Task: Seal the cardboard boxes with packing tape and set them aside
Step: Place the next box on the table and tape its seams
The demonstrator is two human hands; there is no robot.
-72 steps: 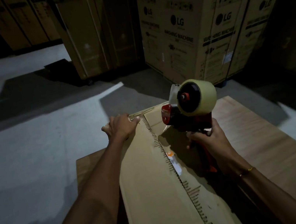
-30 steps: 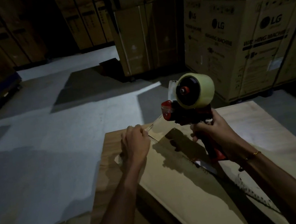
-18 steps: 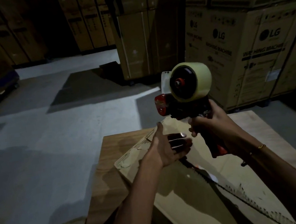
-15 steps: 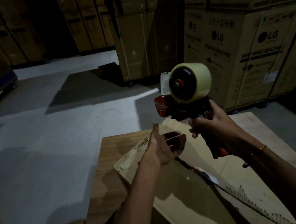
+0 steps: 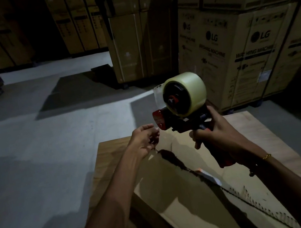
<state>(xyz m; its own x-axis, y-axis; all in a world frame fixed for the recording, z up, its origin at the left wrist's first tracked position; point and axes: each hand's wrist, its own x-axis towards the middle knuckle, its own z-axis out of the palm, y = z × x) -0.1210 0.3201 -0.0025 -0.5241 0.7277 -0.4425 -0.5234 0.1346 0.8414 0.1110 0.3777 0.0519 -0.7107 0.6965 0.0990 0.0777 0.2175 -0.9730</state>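
Stacked washing-machine cartons (image 5: 248, 43) line a dim warehouse behind a wooden table (image 5: 263, 135). On the table lies a flattened cardboard box (image 5: 178, 194), its seam running diagonally. Above its far end, a person's right hand (image 5: 216, 138) grips the handle of a red tape dispenser (image 5: 180, 107) loaded with a clear roll. The left hand (image 5: 144, 142), fingers loosely curled, reaches just beside the dispenser's front; whether it pinches tape cannot be told.

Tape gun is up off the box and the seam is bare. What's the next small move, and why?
Probably bring the left hand to the red nose of the tape gun, gripped by the right hand, and pull the tape's end free. The box seam shows no tape, and the gun is held above it.
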